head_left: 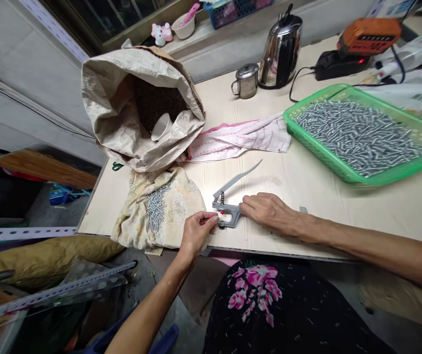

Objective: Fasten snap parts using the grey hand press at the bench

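Grey hand-press pliers (233,216), like snap-fastener pliers, stand on the pale table with their long upper lever raised at a slant. My right hand (270,210) is closed round the rear of their frame, the lower handle hidden in the fingers. At the jaw's front, my left hand (196,230) pinches thumb and forefinger together; what is between them is too small to make out. A small red spot shows inside the jaw. Left of this hand, a crumpled patterned cloth (183,196) bears a heap of small silvery metal pins (157,209).
A green basket (366,181) full of short metal pieces stands at right. An open sack (107,98) with a white cup (162,127) leans at back left. Behind are a pink-white towel (240,140), a metal mug (247,82), a kettle (283,49) and an orange battery (371,35).
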The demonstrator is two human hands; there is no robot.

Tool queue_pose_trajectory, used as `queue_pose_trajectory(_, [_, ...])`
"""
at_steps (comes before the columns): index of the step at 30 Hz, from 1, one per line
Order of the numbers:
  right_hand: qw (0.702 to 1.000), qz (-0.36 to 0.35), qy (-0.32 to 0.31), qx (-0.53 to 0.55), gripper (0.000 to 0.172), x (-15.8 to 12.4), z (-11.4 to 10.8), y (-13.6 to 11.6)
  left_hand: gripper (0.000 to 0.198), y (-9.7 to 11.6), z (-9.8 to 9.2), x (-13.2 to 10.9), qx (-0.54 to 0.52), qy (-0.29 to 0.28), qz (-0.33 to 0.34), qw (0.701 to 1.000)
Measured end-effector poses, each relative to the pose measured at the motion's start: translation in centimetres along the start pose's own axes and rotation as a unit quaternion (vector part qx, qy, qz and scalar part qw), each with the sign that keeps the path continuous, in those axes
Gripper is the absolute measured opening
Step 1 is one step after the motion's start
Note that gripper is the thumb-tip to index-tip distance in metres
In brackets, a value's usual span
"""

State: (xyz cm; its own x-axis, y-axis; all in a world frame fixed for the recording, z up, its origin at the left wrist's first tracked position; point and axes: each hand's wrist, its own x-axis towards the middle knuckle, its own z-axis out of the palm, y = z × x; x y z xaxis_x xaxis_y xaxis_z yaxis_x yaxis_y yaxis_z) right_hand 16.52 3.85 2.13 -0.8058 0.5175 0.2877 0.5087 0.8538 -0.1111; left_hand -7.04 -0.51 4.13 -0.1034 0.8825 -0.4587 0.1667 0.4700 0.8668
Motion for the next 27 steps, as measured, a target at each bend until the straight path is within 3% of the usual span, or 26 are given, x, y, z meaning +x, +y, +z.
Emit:
queue_pose_trajectory(15, [1.0,0.005,-0.021,-0.005,0.026,-0.6,1.1,0.1,0.02,-0.8,1.4,0.2,0.183,0.06,0.113,0.975])
queue_pose_trajectory(27, [0.999,0.0,-0.047,0.01,0.026,-0.1,0.9,0.1,0.027,-0.6,0.2,1.4,0.301,-0.017,0.035,0.953])
